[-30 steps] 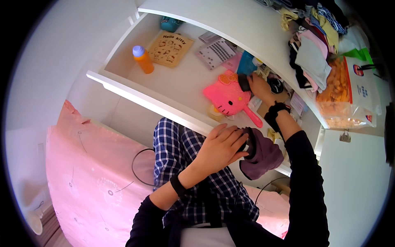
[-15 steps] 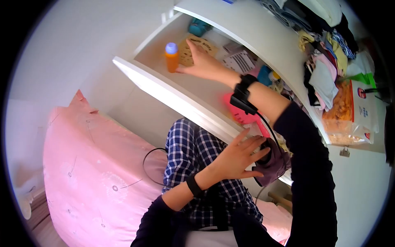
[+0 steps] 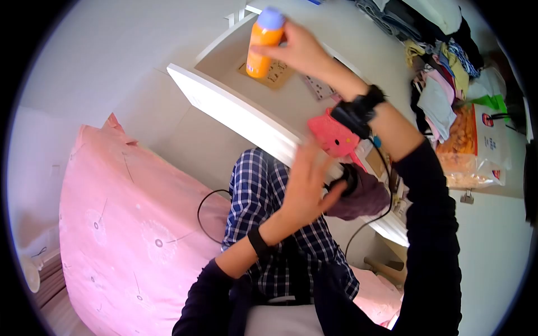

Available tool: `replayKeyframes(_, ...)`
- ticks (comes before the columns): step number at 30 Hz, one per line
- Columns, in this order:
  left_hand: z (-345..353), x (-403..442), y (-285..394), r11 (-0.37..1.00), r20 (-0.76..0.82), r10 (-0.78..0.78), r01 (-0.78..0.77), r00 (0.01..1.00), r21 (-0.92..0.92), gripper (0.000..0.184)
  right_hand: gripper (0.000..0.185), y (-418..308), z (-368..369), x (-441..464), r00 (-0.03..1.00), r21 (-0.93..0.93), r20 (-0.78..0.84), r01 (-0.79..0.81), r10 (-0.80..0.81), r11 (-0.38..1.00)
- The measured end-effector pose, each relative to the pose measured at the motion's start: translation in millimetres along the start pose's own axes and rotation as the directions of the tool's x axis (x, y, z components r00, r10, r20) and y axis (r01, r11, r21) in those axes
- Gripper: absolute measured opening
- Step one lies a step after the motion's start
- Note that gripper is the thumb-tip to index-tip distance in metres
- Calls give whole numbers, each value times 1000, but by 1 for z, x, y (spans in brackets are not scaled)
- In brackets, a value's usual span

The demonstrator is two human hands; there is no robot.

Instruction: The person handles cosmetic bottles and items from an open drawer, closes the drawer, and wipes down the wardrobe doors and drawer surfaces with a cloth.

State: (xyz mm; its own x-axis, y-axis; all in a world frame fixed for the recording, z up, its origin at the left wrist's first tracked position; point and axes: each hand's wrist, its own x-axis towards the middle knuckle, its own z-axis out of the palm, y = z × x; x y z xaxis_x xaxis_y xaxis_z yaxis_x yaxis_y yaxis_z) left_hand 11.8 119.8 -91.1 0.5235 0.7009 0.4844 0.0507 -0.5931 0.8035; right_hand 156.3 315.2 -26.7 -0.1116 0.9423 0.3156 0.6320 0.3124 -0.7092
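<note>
My right hand (image 3: 300,49) grips an orange bottle (image 3: 264,45) with a lilac cap and holds it up above the left part of the open white drawer (image 3: 235,106). Beneath the bottle, a tan printed pouch (image 3: 276,74) lies in the drawer. Near the drawer's front edge is my left hand (image 3: 307,185), blurred by motion, its fingers spread and holding nothing. Just right of it, a dark purple cloth item (image 3: 364,193) hangs at the drawer front. A pink cat-shaped item (image 3: 332,134) lies inside the drawer, partly behind my right wrist.
Folded clothes (image 3: 440,103) and a clear bag of orange-brown snacks (image 3: 462,145) lie on the white surface at the right. A pink patterned cover (image 3: 134,224) spreads at the left. A thin black cable (image 3: 386,193) runs down from my right wrist.
My right hand moved from the drawer's right part to the bottle, took hold of it and lifted it. My left hand has come off the dark item, fingers spread.
</note>
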Motion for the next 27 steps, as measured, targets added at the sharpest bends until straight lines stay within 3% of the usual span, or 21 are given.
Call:
replayKeyframes(1,-7,12,10,996,-154,-69,76,986,39,65,46,-21,-19,-10,999,31,-27,41,-41,999)
replayKeyframes(2,-12,23,21,985,-225,-66,99,972,139,54,40,-46,-37,-21,995,63,-56,88,-84,994)
replayKeyframes(4,-17,28,21,983,-161,48,-18,986,182,44,45,-118,-68,-56,986,117,-168,26,-6,993)
replayKeyframes(5,-19,31,23,977,-129,106,-79,986,200,39,38,-120,-84,-72,976,75,-209,73,-56,994)
replayKeyframes(6,-22,36,31,943,-195,234,-173,952,285,17,32,-120,-99,-89,964,32,-246,117,-106,993)
replayKeyframes(8,-30,33,49,919,-56,166,-134,985,371,16,30,-165,-122,-125,894,3,-377,263,-243,965)
replayKeyframes(9,-32,30,55,903,15,124,-119,992,414,19,31,-179,-130,-145,878,81,-418,290,-232,954)
replayKeyframes(10,-31,31,58,899,-15,171,-150,985,411,27,32,-193,-137,-164,860,155,-460,322,-220,934)
replayKeyframes(11,-31,31,62,862,27,162,-155,986,482,27,42,-210,-138,-189,866,262,-496,222,-66,939)
replayKeyframes(12,-31,30,64,821,73,149,-164,986,547,27,48,-214,-150,-210,920,269,-388,171,-56,948)
replayKeyframes(14,-29,29,76,746,145,128,-191,981,638,28,59,-225,-150,-246,940,187,-341,91,-22,978)
replayKeyframes(16,-26,29,93,724,146,204,-250,968,644,26,66,-237,-124,-276,920,3,-390,26,-23,1000)
replayKeyframes(20,-10,34,108,684,128,344,-342,930,644,22,70,-240,-112,-323,968,-351,-229,18,-104,936)
replayKeyframes(27,8,34,116,696,63,371,-323,926,642,23,60,-227,-66,-359,937,-396,-341,-68,-78,916)
